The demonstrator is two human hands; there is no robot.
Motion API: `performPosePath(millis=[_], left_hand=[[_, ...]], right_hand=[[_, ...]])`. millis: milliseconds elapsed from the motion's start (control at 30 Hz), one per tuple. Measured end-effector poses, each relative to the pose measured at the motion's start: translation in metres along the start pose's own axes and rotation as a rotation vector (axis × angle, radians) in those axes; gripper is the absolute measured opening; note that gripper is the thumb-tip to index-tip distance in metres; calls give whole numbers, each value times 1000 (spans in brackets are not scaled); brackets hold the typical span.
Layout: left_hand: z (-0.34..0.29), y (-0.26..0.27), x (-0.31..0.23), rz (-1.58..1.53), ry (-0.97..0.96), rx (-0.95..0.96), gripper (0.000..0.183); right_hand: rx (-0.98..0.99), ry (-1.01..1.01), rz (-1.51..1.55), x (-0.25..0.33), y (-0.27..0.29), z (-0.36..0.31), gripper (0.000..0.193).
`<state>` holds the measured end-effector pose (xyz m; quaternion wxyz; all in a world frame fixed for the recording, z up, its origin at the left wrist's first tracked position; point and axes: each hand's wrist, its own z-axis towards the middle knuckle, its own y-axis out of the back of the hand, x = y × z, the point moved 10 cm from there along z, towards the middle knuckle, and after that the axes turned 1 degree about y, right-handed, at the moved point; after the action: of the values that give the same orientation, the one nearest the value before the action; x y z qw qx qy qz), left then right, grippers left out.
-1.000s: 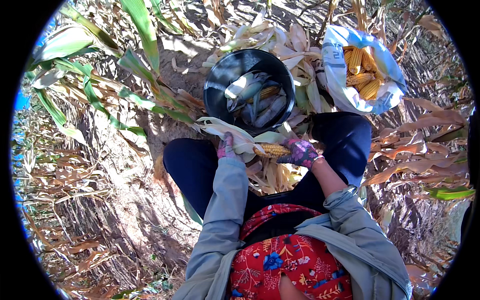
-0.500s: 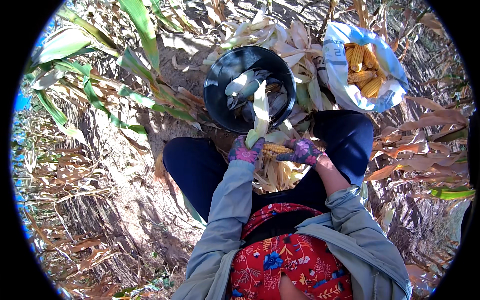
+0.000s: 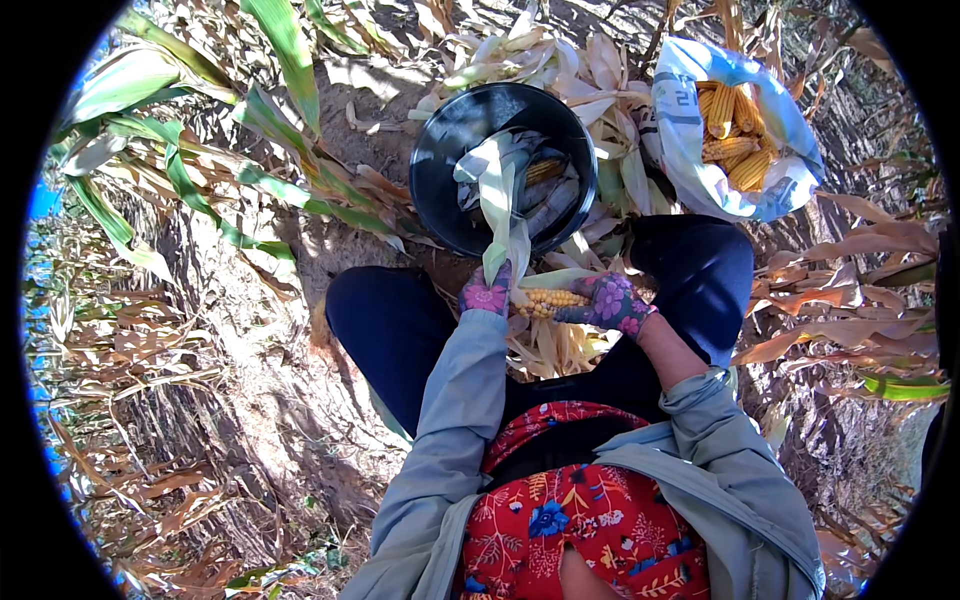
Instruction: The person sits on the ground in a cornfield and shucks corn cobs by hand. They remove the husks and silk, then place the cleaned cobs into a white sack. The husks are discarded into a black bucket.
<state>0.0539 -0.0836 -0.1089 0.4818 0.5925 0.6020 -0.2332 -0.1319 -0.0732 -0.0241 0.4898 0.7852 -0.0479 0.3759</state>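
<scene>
My right hand point(image 3: 612, 302), in a purple flowered glove, is closed around an ear of corn point(image 3: 552, 300) held above my lap. Yellow kernels show on the ear's left part, with pale husk still along its far side. Just left of the ear, my left hand point(image 3: 486, 293), gloved alike, is closed on a long pale green husk point(image 3: 496, 205). That husk stretches up from my fingers over the near rim of a black bucket point(image 3: 428, 195). Whether it is still joined to the ear, I cannot tell.
Inside the bucket lie more ears in dull husks, one showing yellow kernels point(image 3: 545, 170). At the far right stands a white-blue sack point(image 3: 680, 125) of husked corn point(image 3: 733, 130). Loose husks point(image 3: 600, 95) are heaped behind the bucket. Corn stalks point(image 3: 290, 60) lie at left.
My left hand has shifted slightly left, away from the ear, drawing the husk with it. The husk now leans left over the bucket. My right hand stays on the ear.
</scene>
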Motion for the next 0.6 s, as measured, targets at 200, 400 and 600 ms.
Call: performPosePath(millis=[200, 400, 600], left_hand=[[-6, -3, -6, -101, 46, 53, 40], [-4, -13, 13, -526, 163, 144, 42], [-11, -25, 6, -560, 200, 140, 44]], right_hand=[[21, 9, 19, 6, -1, 0, 57], [4, 74, 90, 4, -4, -4, 53], [24, 95, 59, 6, -4, -1, 55]])
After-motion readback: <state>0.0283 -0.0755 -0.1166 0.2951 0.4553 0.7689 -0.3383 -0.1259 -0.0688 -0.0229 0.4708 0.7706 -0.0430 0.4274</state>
